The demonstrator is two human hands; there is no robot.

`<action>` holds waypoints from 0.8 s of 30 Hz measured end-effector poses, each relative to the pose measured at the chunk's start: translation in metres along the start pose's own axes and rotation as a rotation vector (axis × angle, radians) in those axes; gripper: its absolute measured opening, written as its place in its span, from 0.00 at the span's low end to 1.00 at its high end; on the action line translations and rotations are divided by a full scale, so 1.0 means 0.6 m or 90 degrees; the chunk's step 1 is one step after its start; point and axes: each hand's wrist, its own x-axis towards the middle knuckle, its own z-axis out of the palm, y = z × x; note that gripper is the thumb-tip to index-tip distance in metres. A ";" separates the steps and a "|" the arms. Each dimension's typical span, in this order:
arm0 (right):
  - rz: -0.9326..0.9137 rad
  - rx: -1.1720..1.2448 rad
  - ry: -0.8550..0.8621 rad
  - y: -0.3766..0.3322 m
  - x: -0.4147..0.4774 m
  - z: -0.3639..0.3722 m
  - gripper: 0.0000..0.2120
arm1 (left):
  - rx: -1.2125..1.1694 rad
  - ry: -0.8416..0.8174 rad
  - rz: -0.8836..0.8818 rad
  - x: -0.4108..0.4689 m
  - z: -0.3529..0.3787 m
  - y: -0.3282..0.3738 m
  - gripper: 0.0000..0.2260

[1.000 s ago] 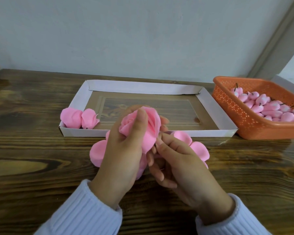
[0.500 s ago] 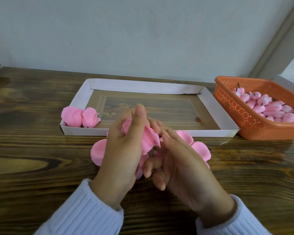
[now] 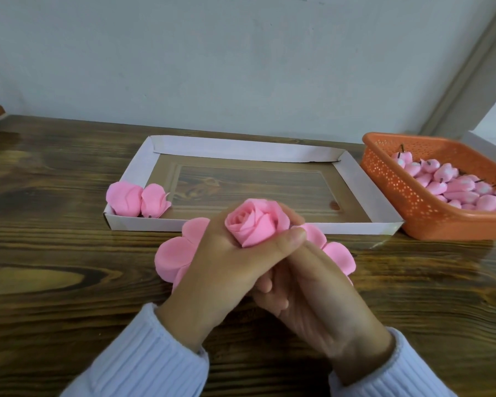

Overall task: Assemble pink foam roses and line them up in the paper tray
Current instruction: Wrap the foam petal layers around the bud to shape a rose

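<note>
The pink foam rose (image 3: 255, 224) spirals tightly; outer petals seemingly smooth.

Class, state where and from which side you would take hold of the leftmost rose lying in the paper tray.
Probably from above: pinch lightly the rounded top of the leftmost rose, which stands higher than the paper tray walls. The tray's corner walls and the neighbouring rose crowd its left, near and right sides.
</note>
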 end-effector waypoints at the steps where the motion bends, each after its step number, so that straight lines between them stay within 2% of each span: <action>1: -0.004 -0.032 0.007 0.001 0.001 0.001 0.13 | 0.001 0.023 0.005 0.001 0.000 -0.002 0.09; 4: -0.028 -0.092 0.074 0.003 0.002 0.000 0.12 | 0.000 0.099 0.052 0.004 0.000 -0.006 0.07; 7: -0.046 -0.036 0.112 -0.003 -0.001 -0.001 0.11 | 0.171 0.186 0.131 0.009 -0.002 -0.012 0.08; 9: -0.071 -0.031 0.105 -0.006 -0.003 0.001 0.17 | 0.277 0.178 0.182 0.009 -0.001 -0.014 0.11; 11: -0.098 -0.087 0.079 -0.003 -0.006 0.003 0.27 | 0.367 0.146 0.217 0.008 -0.002 -0.016 0.15; 13: -0.125 -0.161 0.090 0.003 -0.007 0.001 0.31 | 0.449 0.134 0.242 0.006 0.000 -0.018 0.17; 17: -0.140 -0.181 0.103 0.006 -0.003 -0.001 0.28 | 0.449 0.147 0.242 0.002 0.002 -0.019 0.17; 21: -0.141 -0.188 0.091 0.011 -0.004 -0.002 0.18 | 0.514 0.125 0.303 0.005 0.002 -0.016 0.07; 24: -0.114 -0.136 0.050 0.006 -0.004 0.002 0.26 | 0.378 0.114 0.251 0.004 0.006 -0.012 0.07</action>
